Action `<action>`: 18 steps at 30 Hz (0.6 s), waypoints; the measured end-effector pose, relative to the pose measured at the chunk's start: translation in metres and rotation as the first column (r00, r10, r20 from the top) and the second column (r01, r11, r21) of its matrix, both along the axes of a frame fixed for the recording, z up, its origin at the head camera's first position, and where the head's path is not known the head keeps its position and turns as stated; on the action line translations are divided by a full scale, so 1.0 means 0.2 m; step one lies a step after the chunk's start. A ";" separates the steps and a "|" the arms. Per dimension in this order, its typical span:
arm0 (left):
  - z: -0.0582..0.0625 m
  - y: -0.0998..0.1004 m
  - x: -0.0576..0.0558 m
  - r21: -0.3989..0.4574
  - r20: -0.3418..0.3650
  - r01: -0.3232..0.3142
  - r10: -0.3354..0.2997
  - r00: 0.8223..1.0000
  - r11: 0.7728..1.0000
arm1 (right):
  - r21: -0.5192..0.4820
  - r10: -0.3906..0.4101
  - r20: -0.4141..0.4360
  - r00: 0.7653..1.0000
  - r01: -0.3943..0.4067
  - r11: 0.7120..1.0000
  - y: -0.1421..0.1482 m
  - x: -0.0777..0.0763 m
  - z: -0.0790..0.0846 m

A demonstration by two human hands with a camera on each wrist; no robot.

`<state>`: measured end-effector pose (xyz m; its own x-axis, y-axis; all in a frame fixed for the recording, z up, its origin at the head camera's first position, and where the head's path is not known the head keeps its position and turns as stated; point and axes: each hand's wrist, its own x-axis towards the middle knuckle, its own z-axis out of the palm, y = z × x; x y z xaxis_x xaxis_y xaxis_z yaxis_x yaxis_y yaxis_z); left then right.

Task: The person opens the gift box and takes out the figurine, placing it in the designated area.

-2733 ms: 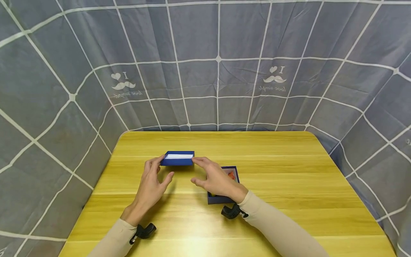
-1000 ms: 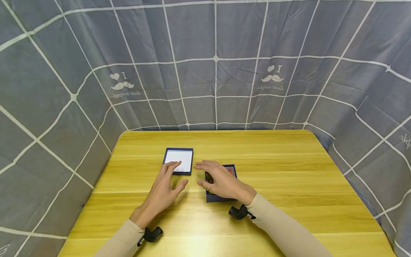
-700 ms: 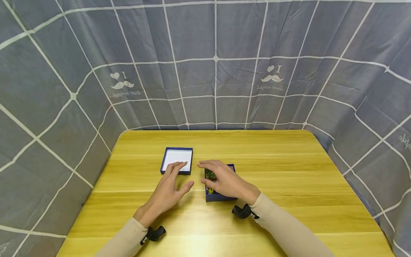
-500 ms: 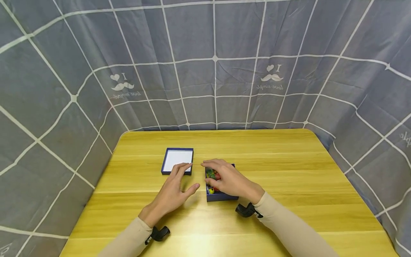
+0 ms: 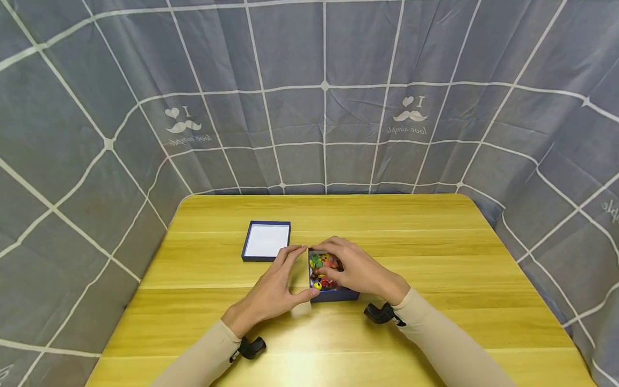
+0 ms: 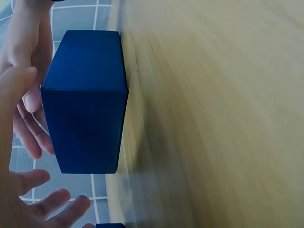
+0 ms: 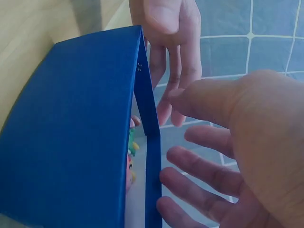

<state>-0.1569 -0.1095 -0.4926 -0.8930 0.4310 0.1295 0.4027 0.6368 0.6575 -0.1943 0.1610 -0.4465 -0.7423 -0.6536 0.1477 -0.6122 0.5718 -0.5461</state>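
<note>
An uncovered blue box point(image 5: 335, 296) holds several small, colourful toy figures point(image 5: 320, 262); pink and green ones point(image 7: 130, 175) peek over its wall in the right wrist view. My left hand point(image 5: 271, 290) is at the box's left side, fingers extended and thumb by the near left corner; contact cannot be made out. Over the box's right part spreads my right hand point(image 5: 365, 271), hiding some figures, its fingers loosely bent and apart. Neither hand grips anything. The blue lid point(image 5: 266, 242), white inside, lies inner side up, just beyond my left fingertips.
The wooden table point(image 5: 435, 258) extends around the box and lid, its far edge meeting a grey curtain point(image 5: 367, 118) with white grid lines. Black wrist cameras point(image 5: 253, 348) sit under both wrists.
Both hands held the raised lid at first; it now lies flat on the table. Both hands have moved right, the left reaching the box's side, and more figures show.
</note>
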 end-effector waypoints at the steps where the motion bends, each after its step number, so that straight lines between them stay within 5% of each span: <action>1: 0.00 0.01 0.00 -0.001 -0.001 0.008 -0.008 1.000 1.000 | 0.009 0.002 -0.005 1.000 -0.002 1.000 0.01 0.00 0.00; 18: -0.02 0.09 -0.04 -0.043 0.002 0.077 -0.077 0.997 0.996 | 0.127 0.043 0.013 0.999 -0.044 0.991 0.08 -0.02 0.02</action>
<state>-0.1656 -0.0914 -0.4957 -0.8572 0.5033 0.1091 0.4511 0.6316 0.6305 -0.1986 0.1769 -0.4433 -0.7140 -0.6981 0.0537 -0.6325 0.6103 -0.4769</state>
